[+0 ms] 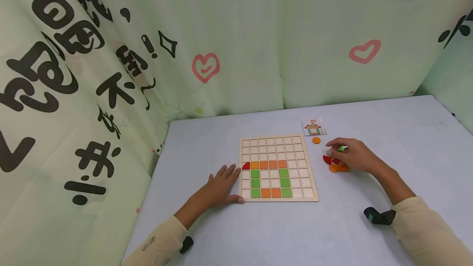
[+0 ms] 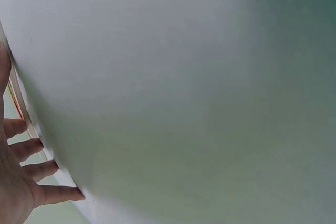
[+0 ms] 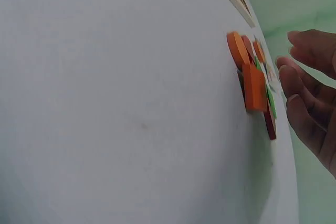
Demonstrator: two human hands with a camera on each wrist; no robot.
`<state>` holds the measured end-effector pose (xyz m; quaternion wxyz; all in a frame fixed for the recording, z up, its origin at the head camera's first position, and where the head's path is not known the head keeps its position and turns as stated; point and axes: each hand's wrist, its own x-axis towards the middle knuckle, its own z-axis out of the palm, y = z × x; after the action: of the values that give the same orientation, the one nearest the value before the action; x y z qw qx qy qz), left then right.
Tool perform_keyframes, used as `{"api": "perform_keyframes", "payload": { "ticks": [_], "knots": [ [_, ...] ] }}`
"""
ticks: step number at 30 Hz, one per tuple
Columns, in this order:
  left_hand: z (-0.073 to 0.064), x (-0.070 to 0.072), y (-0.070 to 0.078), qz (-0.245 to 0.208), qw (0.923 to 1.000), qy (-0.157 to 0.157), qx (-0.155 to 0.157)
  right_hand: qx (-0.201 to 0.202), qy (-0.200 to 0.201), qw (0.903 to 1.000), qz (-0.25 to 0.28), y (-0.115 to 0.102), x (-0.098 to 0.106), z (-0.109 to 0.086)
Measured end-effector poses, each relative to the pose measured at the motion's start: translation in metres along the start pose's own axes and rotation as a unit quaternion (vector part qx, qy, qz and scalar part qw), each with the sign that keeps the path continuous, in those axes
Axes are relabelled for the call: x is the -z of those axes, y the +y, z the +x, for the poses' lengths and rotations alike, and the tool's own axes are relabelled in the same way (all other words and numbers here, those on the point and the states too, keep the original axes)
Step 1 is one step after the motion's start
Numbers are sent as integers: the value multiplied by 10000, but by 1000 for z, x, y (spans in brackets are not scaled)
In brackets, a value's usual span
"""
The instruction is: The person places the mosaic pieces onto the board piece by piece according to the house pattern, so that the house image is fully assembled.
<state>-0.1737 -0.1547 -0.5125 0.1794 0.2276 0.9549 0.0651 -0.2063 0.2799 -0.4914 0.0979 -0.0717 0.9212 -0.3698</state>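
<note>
A wooden grid board (image 1: 308,175) lies on the table with orange, green and red pieces set in its squares. Spread fingers of my left hand (image 1: 219,189) rest at its left edge, the thumb by the near corner; the left wrist view shows these fingers (image 2: 48,194) from the side. Loosely bent, my right hand (image 1: 353,155) hovers over a small pile of loose pieces. In that pile are a red quarter-round piece (image 1: 327,159), an orange round piece (image 1: 334,168) and a green piece (image 1: 342,148). The right wrist view shows no piece between thumb and fingers; an orange block (image 3: 255,88) lies below them.
A small pattern card (image 1: 314,127) lies beyond the board's far right corner, with a single orange disc (image 1: 316,140) just in front of it. The white tabletop (image 1: 281,233) ends at a pale green curtain (image 1: 244,44) at the back and left.
</note>
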Motion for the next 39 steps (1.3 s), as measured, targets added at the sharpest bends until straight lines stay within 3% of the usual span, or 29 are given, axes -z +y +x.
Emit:
{"api": "perform_keyframes", "payload": {
  "ticks": [6,13,26,39],
  "knots": [
    [0,0,-1,-11,10000,-20,-12,-266,365,9984,-338,21,13,-5],
    [0,0,0,30,10000,-40,13,-435,394,9963,-628,34,16,-7],
    [-2,4,2,8,10000,-23,-11,-687,396,9946,-675,38,10,-9],
    [-3,5,2,12,10000,-14,-39,-630,246,9951,-719,38,12,-9]
  ]
}}
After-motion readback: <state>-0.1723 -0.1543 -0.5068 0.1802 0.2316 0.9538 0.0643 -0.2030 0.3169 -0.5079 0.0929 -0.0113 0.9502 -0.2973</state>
